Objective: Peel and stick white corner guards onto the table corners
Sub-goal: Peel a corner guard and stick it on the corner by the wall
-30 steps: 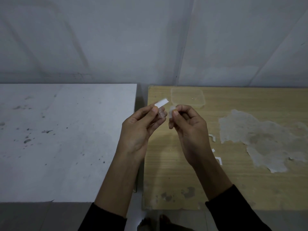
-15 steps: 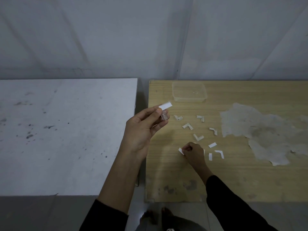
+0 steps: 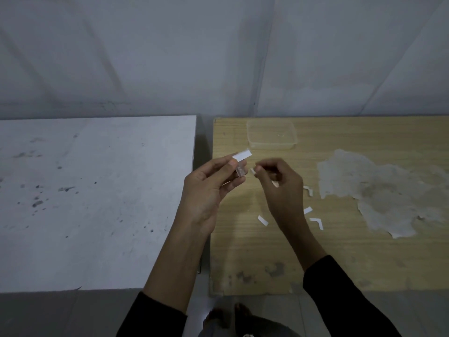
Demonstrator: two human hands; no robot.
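Observation:
My left hand (image 3: 213,188) pinches a small clear corner guard (image 3: 240,170) between thumb and fingers, with a white backing strip (image 3: 242,156) sticking up from it. It is held above the gap between the two tables. Just to its right, my right hand (image 3: 279,188) hovers over the wooden table (image 3: 340,254) with fingers curled and fingertips close to the guard. A white bit (image 3: 252,171) shows at those fingertips; it looks like a piece lying on the table behind them. Loose white pieces (image 3: 317,222) lie under and around my right hand.
A clear plastic container (image 3: 272,135) stands at the wooden table's back left. A worn pale patch (image 3: 379,193) covers its right part. The white speckled table (image 3: 97,203) stands on the left, with a narrow gap between. A grey wall rises behind both.
My right hand went down to the loose pieces on the wooden table, then rose back beside the guard. My left hand kept holding the guard in about the same place.

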